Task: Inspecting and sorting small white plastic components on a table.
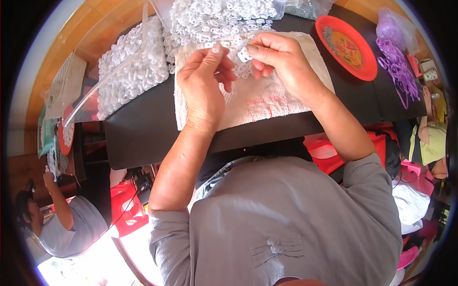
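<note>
Over a cream cloth (267,102) on the dark table, both of my hands are raised close together. Between the thumb and fingers of my right hand (279,55) is a small white plastic piece with holes (244,54). My left hand (205,71) has its thumb pressed to the index finger, the other fingers curled. Whatever that pinch may hold is too small to make out. Just beyond the hands, a large heap of small white plastic pieces (205,21) spreads onto the far edge of the cloth.
A clear bag packed with white pieces (133,71) lies at the left. To the right are a red oval tray (365,69) holding small grey bits and a bundle of purple cord (398,71). Other people sit at both sides, one at far left (71,224).
</note>
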Tool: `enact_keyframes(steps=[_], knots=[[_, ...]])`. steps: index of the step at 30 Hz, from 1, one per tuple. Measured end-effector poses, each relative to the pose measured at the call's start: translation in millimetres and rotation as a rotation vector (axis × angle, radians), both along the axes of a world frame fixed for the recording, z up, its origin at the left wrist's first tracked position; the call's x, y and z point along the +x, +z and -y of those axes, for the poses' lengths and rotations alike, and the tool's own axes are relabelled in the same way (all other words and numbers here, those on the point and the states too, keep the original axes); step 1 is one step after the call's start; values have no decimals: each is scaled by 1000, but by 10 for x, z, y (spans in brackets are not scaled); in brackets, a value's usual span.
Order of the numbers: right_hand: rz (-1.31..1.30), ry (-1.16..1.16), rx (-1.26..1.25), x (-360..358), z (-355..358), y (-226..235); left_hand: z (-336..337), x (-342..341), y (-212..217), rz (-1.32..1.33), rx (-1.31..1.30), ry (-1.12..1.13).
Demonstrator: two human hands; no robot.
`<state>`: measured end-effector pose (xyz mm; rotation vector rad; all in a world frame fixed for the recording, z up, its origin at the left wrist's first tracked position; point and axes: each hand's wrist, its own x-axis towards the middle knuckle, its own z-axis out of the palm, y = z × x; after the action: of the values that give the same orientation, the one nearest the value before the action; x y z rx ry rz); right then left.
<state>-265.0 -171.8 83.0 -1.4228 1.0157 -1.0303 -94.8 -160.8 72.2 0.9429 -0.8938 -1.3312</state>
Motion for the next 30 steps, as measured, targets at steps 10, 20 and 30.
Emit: enact_keyframes(steps=[10, 20, 30], knots=[[-814, 95, -930, 237, -141, -312, 109, 217, 38, -163, -172, 304], [-1044, 171, -1058, 280, -164, -331, 37, 179, 45, -135, -129, 238], [-1083, 236, -1036, 314, -128, -320, 48, 145, 83, -107, -137, 237]])
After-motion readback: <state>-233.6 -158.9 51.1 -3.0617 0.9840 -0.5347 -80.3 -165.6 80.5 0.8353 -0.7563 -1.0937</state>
